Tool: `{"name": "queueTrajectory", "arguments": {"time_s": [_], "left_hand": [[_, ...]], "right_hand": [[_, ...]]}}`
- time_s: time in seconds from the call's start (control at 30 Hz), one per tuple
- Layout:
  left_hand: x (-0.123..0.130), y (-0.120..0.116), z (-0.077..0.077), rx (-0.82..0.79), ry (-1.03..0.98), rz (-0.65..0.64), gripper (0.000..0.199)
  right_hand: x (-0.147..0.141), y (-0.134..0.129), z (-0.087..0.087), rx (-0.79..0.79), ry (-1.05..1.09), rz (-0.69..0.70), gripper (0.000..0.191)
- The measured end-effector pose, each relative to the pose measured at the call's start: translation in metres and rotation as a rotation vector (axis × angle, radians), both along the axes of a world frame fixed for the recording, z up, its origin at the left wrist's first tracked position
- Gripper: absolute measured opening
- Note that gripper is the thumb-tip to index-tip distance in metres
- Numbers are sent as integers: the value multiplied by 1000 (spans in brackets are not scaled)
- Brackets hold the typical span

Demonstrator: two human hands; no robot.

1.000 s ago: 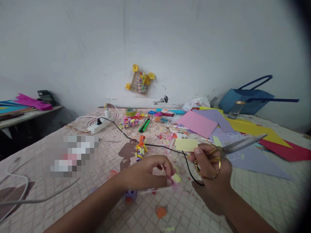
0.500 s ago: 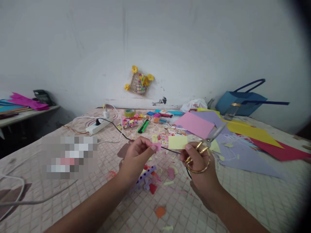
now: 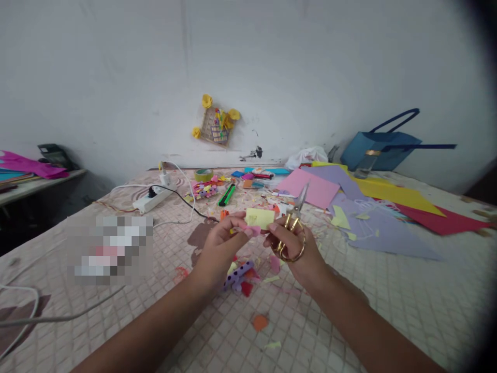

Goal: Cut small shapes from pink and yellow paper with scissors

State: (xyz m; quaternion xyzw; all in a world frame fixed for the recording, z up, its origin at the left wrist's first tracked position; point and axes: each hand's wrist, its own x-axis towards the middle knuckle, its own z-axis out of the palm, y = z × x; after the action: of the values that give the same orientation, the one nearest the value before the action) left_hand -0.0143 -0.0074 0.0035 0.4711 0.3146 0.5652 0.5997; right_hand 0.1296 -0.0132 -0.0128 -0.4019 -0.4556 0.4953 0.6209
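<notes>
My left hand (image 3: 222,251) pinches a small pink paper piece (image 3: 254,231) between thumb and fingertips. A pale yellow paper rectangle (image 3: 264,217) stands just above and behind it, its right edge gripped by the thumb and fingers of my right hand (image 3: 297,248). Gold-handled scissors (image 3: 292,228) also rest in my right hand, the loops around the fingers and the blades pointing up and away. The two hands are close together over the table. Below them lie a purple dotted paper strip (image 3: 237,274) and scattered scraps.
A green cutter (image 3: 227,195), a tape roll (image 3: 204,175) and a power strip (image 3: 153,199) with cables lie farther back. Coloured sheets, including a pink sheet (image 3: 310,187) and a red sheet (image 3: 446,217), spread to the right near a blue bag (image 3: 378,151).
My right hand has moved left with the yellow rectangle and scissors, bringing the rectangle up against the pink piece. My left hand still pinches the pink piece. The view has shifted slightly.
</notes>
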Motion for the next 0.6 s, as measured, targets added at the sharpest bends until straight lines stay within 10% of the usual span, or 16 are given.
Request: {"name": "queueTrajectory", "arguments": {"time_s": [0.6], "left_hand": [[5, -5, -7, 84, 19, -1, 22]], "right_hand": [[9, -11, 6, -41, -256, 232, 15]]}}
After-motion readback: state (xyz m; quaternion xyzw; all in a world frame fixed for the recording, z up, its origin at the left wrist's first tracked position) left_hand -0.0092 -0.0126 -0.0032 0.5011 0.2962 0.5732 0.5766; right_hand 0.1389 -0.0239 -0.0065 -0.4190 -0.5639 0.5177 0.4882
